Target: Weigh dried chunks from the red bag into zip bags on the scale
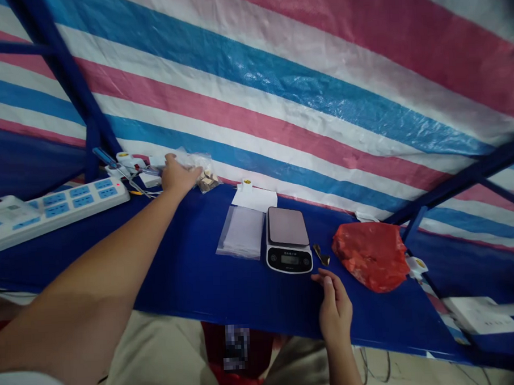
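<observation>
My left hand (178, 176) reaches to the far left of the blue table, its thumb and a finger spread apart. It is at the edge of clear plastic bags (207, 175) with small pale and brownish pieces inside; whether it grips one is hard to see. My right hand (335, 308) hovers at the table's front edge, loosely curled with fingers apart and nothing in it. Just beyond it are a small dark, shiny scoop-like piece (321, 255) and a digital kitchen scale (288, 239) with a bare platform. Left of the scale lies a stack of clear flat bags (242, 233).
A red plastic bag (370, 255) sits on the right. White paper (255, 198) lies behind the flat bags. A power strip (57, 209) and cables (137, 183) occupy the left. Striped sheeting (253, 102) hangs behind the table, between blue frame bars (64, 70).
</observation>
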A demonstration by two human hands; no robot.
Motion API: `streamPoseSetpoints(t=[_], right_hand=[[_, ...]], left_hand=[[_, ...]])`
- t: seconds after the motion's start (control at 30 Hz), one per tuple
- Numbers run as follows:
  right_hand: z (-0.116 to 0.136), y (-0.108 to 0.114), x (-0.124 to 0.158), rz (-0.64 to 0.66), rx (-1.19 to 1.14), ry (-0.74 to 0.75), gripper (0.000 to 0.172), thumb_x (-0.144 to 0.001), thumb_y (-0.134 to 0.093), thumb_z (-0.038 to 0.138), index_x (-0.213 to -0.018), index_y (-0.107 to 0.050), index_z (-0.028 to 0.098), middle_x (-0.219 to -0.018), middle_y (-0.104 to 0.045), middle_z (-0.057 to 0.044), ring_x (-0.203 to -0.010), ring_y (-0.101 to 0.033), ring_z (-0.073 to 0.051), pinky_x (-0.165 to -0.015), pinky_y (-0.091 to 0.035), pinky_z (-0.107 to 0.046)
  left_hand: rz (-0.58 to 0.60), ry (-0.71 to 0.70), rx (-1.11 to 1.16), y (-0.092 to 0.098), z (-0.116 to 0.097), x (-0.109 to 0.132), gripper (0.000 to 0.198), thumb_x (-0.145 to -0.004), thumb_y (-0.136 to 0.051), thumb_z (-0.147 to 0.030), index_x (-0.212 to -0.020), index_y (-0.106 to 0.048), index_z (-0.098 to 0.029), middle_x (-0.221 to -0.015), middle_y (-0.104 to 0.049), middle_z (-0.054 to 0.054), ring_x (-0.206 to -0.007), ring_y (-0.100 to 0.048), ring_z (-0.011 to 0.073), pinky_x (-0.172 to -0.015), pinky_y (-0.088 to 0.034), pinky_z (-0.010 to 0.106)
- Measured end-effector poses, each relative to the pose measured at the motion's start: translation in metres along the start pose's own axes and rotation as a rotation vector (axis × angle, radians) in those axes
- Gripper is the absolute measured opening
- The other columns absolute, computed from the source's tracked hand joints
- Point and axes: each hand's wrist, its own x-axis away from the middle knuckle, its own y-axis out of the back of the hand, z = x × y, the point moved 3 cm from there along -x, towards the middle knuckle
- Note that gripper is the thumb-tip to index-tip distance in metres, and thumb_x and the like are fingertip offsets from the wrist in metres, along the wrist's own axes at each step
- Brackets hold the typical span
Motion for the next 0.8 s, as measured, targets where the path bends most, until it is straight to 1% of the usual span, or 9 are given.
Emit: streamPoseSetpoints(t=[0.13, 0.23, 0.3, 0.4, 0.5, 0.57, 0.67, 0.73, 0.8], right_hand=[[0.003, 0.000, -0.001, 0.001, -0.013, 0.007, 0.049, -0.095, -0.046, 0.060, -0.110, -0.066, 0.018, -0.094, -0.074, -0.008, -0.094, -0.067, -0.023, -0.089, -0.045, -0.036], [0.004, 0.000, -0.001, 0.002, -0.016, 0.008, 0.048, -0.095, -0.047, 0.059, -0.109, -0.067, 0.018, -0.092, -0.074, -0.008, -0.092, -0.067, -0.023, -0.089, -0.045, -0.036], [0.004, 0.000, -0.001, -0.003, -0.029, 0.006, 0.047, -0.095, -0.048, 0.059, -0.109, -0.067, 0.018, -0.092, -0.074, -0.007, -0.092, -0.066, -0.023, -0.089, -0.045, -0.036], [0.004, 0.001, 0.000, -0.010, -0.046, 0.012, 0.046, -0.095, -0.049, 0.058, -0.108, -0.066, 0.018, -0.092, -0.073, -0.007, -0.092, -0.066, -0.023, -0.089, -0.045, -0.037], [0.005, 0.002, 0.000, -0.018, -0.059, 0.021, 0.046, -0.095, -0.049, 0.057, -0.108, -0.067, 0.017, -0.090, -0.073, -0.007, -0.090, -0.066, -0.022, -0.089, -0.045, -0.038], [0.005, 0.002, 0.000, -0.027, -0.090, 0.022, 0.045, -0.094, -0.052, 0.057, -0.107, -0.067, 0.017, -0.088, -0.073, -0.007, -0.089, -0.066, -0.022, -0.089, -0.046, -0.039], [0.010, 0.002, 0.004, -0.058, -0.221, 0.011, 0.042, -0.091, -0.059, 0.055, -0.106, -0.067, 0.016, -0.088, -0.071, -0.007, -0.086, -0.066, -0.022, -0.087, -0.049, -0.039], [0.019, -0.001, 0.010, -0.047, -0.370, -0.019, 0.039, -0.090, -0.063, 0.051, -0.110, -0.065, 0.017, -0.096, -0.071, -0.008, -0.087, -0.067, -0.021, -0.085, -0.051, -0.039], [0.034, -0.005, 0.019, 0.028, -0.555, -0.055, 0.043, -0.089, -0.065, 0.048, -0.123, -0.060, 0.021, -0.112, -0.070, -0.010, -0.094, -0.069, -0.023, -0.084, -0.053, -0.041]], left_hand=[[-0.103, -0.104, 0.079, -0.016, -0.005, 0.000, 0.085, -0.082, -0.073, -0.037, -0.144, -0.019, -0.015, -0.107, -0.060, -0.002, -0.096, -0.056, 0.0148, -0.089, -0.040, 0.032], [-0.111, -0.161, 0.129, -0.022, -0.007, -0.002, 0.072, -0.088, -0.067, -0.025, -0.142, -0.020, -0.017, -0.096, -0.052, -0.009, -0.088, -0.047, 0.0064, -0.090, -0.035, 0.027], [-0.080, -0.187, 0.204, -0.024, -0.009, -0.003, 0.065, -0.088, -0.066, -0.023, -0.139, -0.025, -0.016, -0.086, -0.048, -0.011, -0.082, -0.045, 0.0044, -0.088, -0.035, 0.026], [-0.055, -0.237, 0.355, -0.023, -0.015, -0.001, 0.062, -0.081, -0.074, -0.028, -0.130, -0.039, -0.014, -0.077, -0.048, -0.013, -0.076, -0.044, 0.0041, -0.083, -0.035, 0.027], [-0.062, -0.339, 0.434, -0.017, -0.027, 0.004, 0.040, -0.076, -0.076, -0.031, -0.105, -0.054, -0.014, -0.073, -0.050, -0.012, -0.075, -0.043, 0.0046, -0.079, -0.036, 0.027], [-0.058, -0.402, 0.457, -0.010, -0.041, 0.012, 0.024, -0.077, -0.073, -0.029, -0.089, -0.057, -0.015, -0.074, -0.052, -0.010, -0.075, -0.044, 0.0047, -0.075, -0.038, 0.027], [0.006, -0.488, 0.536, 0.005, -0.073, 0.039, 0.015, -0.075, -0.069, -0.023, -0.085, -0.061, -0.016, -0.077, -0.058, -0.007, -0.073, -0.049, 0.0069, -0.069, -0.042, 0.027], [0.093, -0.587, 0.638, 0.018, -0.101, 0.076, 0.017, -0.072, -0.070, -0.021, -0.087, -0.063, -0.017, -0.083, -0.064, -0.003, -0.076, -0.054, 0.0097, -0.068, -0.044, 0.027], [0.249, -0.641, 0.731, 0.027, -0.127, 0.126, 0.021, -0.072, -0.069, -0.023, -0.092, -0.065, -0.017, -0.085, -0.067, -0.001, -0.075, -0.058, 0.0114, -0.067, -0.046, 0.026]])
